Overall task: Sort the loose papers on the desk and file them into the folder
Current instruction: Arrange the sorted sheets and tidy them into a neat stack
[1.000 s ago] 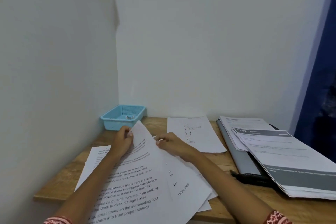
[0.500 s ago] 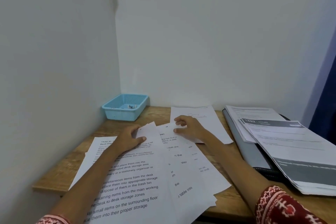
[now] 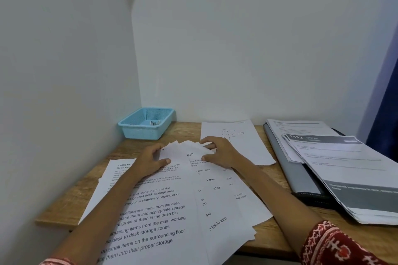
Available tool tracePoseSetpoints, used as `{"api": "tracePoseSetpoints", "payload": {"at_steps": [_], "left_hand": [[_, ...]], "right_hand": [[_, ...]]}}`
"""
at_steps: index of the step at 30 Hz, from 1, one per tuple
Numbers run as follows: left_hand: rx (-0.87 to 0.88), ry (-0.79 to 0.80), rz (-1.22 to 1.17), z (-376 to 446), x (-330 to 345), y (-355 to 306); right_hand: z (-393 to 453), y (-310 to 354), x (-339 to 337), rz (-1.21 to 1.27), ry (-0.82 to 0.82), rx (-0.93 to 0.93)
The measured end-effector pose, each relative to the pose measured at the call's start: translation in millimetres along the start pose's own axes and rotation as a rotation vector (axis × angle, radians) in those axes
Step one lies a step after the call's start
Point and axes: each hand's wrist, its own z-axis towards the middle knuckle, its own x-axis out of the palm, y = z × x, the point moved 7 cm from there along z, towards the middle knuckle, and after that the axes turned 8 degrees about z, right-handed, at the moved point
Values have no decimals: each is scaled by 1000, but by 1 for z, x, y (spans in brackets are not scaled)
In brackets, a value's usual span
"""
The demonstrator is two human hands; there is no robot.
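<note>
Several loose printed papers (image 3: 170, 206) lie fanned and overlapping on the wooden desk (image 3: 71, 204) in front of me. My left hand (image 3: 150, 160) grips the far left edge of the fan, thumb on top. My right hand (image 3: 219, 153) holds the far right corner of the same sheets, fingers curled over their top edges. Another sheet with a line drawing of a figure (image 3: 239, 140) lies flat behind my right hand. The grey folder (image 3: 295, 170) lies open at the right, with more printed sheets (image 3: 349, 170) stacked on it.
A light blue plastic basket (image 3: 146, 122) with small items inside stands in the back left corner. Walls close the desk at the left and back. A dark blue curtain (image 3: 385, 114) hangs at the far right. The desk's front edge runs under my forearms.
My right hand came back from the drawing sheet to the top of the fanned papers. Both hands now gather the sheets' far edges closer together.
</note>
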Motion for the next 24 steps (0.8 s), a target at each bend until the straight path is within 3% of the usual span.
{"api": "tracePoseSetpoints", "payload": {"at_steps": [5,8,15,22,24], "left_hand": [[34,-29,-116,-2,-5,-4],[38,-48,-145,-2,-6,-4],[64,-94,-183,-1,-8,1],[54,-90,-264,2,-7,3],[20,-106,-291,2,-8,7]], "right_hand": [[-5,6,-9,508,-54,64],[-10,5,-11,659,-37,126],[-14,10,-8,663,24,111],[-18,43,35,526,331,27],[-16,47,28,573,310,33]]}}
